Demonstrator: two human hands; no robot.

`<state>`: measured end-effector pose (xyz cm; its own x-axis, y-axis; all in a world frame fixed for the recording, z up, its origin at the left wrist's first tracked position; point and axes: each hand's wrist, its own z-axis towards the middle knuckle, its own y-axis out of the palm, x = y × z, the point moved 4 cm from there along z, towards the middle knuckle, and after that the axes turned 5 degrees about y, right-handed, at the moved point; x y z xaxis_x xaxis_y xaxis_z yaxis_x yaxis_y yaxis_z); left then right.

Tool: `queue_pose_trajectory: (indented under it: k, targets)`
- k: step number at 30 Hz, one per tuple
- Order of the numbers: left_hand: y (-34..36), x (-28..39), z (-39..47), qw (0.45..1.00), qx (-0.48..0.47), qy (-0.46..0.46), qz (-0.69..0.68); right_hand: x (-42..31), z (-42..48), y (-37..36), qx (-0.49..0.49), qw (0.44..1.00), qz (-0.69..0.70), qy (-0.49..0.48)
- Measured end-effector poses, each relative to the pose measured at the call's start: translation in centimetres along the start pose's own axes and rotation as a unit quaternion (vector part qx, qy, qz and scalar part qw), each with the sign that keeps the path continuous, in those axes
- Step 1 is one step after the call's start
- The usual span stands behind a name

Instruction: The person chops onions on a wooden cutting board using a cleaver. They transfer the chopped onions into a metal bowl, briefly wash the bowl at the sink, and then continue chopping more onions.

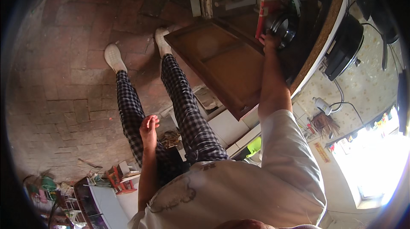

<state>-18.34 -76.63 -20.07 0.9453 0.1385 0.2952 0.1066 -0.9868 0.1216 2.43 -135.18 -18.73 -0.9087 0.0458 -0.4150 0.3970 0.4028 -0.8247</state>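
On the right, my right hand (271, 41) reaches into a low cabinet, against the near side of a shiny metal pot (287, 31). Some of its fingers point left beside a red box (263, 11); the others are hidden, so whether they grip the pot cannot be told. The cabinet's brown wooden door (221, 65) stands swung out, left of my right forearm. My left hand (149, 128) hangs in the air before my checked trousers, its fingers loosely bent and apart, with nothing in it.
Above the cabinet, a countertop (355, 91) carries a black lidded electric cooker (344, 48) with cords. A white plug-like device (322, 105) and a woven basket (323, 123) are nearby. Brick paving (77, 69) lies under my shoes. A small red stool (121, 181) stands lower left.
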Motion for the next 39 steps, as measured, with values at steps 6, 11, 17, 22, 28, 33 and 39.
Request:
queue_pose_trajectory:
  k: [6,11,17,22,28,33,39]
  targets:
    - [3.0,5.4,5.0,0.997,-0.016,0.056,0.042,-0.1,-1.4,0.0,0.028,0.997,0.035,-0.063]
    - [17.1,14.1,10.9,0.962,-0.144,0.19,0.13,2.2,-1.1,-1.1,0.145,0.871,-0.344,-0.319]
    - [42.2,13.0,18.2,0.783,-0.129,0.552,0.256,-2.5,-5.6,1.1,0.12,0.899,-0.279,-0.315]
    - [48.6,18.9,14.3,0.849,-0.166,0.437,0.245,3.0,-1.5,-0.8,0.151,0.844,-0.415,-0.305]
    - [48.9,20.0,17.0,0.85,-0.217,0.395,0.274,-1.0,-4.1,-1.2,-0.041,0.953,-0.143,-0.262]
    - [45.6,20.2,14.4,0.868,-0.16,0.381,0.277,-1.9,-8.5,-2.9,0.07,0.931,-0.232,-0.273]
    - [40.6,21.2,12.6,0.888,-0.108,0.367,0.258,-5.4,-15.4,-2.9,-0.015,0.997,-0.041,-0.061]
